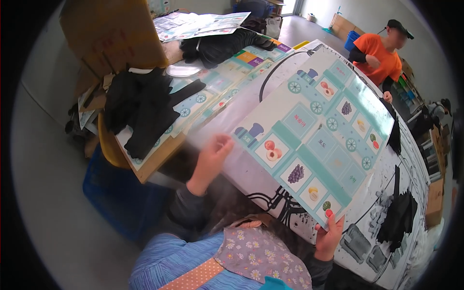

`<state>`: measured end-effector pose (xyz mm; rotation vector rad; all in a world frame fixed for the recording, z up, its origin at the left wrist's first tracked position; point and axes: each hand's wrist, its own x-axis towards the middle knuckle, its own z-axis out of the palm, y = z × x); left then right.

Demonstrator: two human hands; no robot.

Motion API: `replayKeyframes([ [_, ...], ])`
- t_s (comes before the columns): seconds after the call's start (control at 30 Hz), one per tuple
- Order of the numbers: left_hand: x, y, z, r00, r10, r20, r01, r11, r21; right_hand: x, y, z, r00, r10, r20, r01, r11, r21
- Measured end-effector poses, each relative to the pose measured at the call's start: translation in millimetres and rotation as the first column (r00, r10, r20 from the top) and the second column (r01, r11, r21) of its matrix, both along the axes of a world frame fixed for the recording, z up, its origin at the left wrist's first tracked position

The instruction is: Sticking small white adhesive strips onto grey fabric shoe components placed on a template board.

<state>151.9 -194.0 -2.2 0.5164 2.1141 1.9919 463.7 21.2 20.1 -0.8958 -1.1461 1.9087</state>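
Observation:
A large printed sheet [302, 140] with pale green train cars, wheels and fruit pictures lies tilted before me, its near corner raised off the table. My right hand [331, 236] pinches that corner beside the watermelon picture, thumb on top. Just off the sheet's left corner is my left hand [212, 159], slightly blurred, its fingers curled in with nothing visible between them. Under the sheet spreads a white table cover [222, 130] with black line drawings.
Black gloves [150, 106] lie on more printed sheets at the left, near a cardboard box [113, 38]. Other black gloves [398, 217] rest at the right. A blue crate [116, 188] stands below the left table. Across the table stands a person in an orange shirt [379, 55].

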Motion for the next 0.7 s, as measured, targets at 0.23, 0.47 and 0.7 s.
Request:
replayKeyframes([
  [0.23,-136,58,73,0.98,-0.155,0.126,0.152,0.988,0.03,-2,3,-1,0.989,0.086,0.124,-0.078,0.995,-0.068],
  [0.47,-317,129,54,0.949,-0.096,0.302,0.041,0.982,0.184,12,-17,-19,0.9,0.159,0.406,-0.163,0.986,-0.024],
  [0.7,-395,168,47,0.906,-0.028,0.422,-0.194,0.859,0.474,16,-28,-19,0.902,0.161,0.4,-0.184,0.983,0.021],
])
